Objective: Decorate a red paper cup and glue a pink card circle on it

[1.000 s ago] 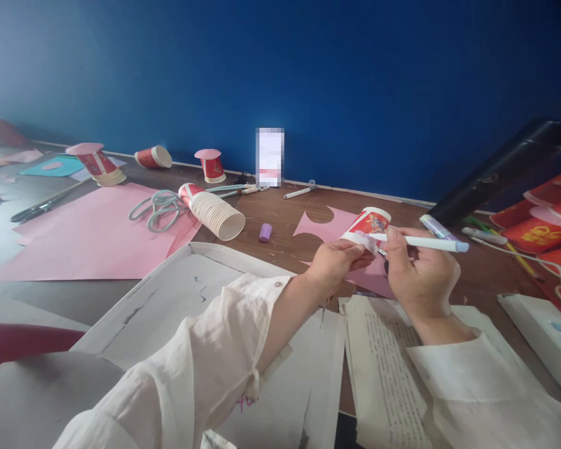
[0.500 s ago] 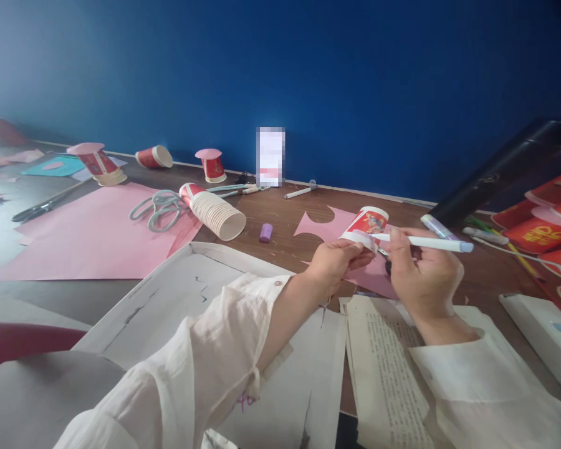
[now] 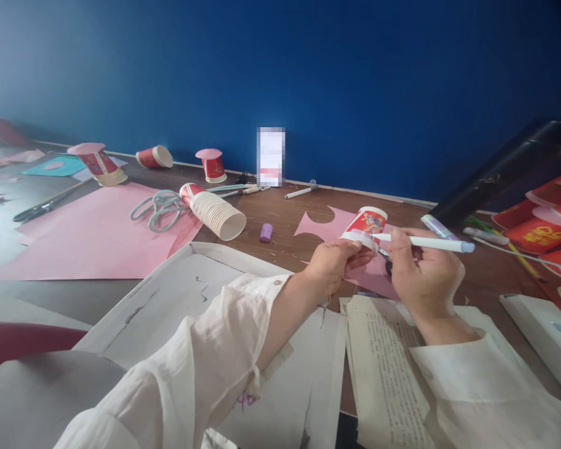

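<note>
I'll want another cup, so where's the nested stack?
In the head view, left of centre, the cup stack lies on its side between the looped cord and the small purple cylinder.

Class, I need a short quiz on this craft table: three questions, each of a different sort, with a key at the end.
1. Multiple choice. What is the right hand holding?
a) a pair of scissors
b) a white pen
c) a sheet of blue paper

2. True or false. The nested stack of paper cups stands upright.

3. Fill in the blank. The small cylinder lying on the brown tabletop is ______ in colour.

Key: 1. b; 2. False, the stack lies on its side; 3. purple.
</note>
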Demonstrator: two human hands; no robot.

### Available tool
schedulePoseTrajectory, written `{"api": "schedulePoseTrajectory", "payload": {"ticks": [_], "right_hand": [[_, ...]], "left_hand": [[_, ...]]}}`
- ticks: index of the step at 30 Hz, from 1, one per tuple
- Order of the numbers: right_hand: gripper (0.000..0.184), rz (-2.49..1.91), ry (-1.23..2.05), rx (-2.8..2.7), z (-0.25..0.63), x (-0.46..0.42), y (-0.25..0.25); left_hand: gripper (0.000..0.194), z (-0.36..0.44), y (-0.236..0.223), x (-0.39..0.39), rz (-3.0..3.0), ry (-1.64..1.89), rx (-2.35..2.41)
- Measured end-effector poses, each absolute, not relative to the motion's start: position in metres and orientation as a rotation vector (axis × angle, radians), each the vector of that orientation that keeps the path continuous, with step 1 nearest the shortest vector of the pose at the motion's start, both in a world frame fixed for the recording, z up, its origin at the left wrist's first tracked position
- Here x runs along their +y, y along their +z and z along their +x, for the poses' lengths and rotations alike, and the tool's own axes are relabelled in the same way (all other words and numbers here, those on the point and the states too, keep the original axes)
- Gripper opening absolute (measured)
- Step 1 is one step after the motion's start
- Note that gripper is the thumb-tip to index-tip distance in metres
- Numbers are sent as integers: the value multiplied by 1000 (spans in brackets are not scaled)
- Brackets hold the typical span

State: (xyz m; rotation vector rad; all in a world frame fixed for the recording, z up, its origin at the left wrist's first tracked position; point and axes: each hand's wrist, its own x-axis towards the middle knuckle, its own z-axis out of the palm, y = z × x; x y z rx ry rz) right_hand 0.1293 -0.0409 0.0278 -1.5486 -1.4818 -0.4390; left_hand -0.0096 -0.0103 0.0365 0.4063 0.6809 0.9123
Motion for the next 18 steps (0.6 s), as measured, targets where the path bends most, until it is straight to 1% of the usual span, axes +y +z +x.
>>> {"api": "schedulePoseTrajectory", "payload": {"ticks": [18], "right_hand": [[32, -1565, -455, -1480, 133, -40, 27]], "left_hand": [[22, -10, 33, -8, 386, 931, 658]]}}
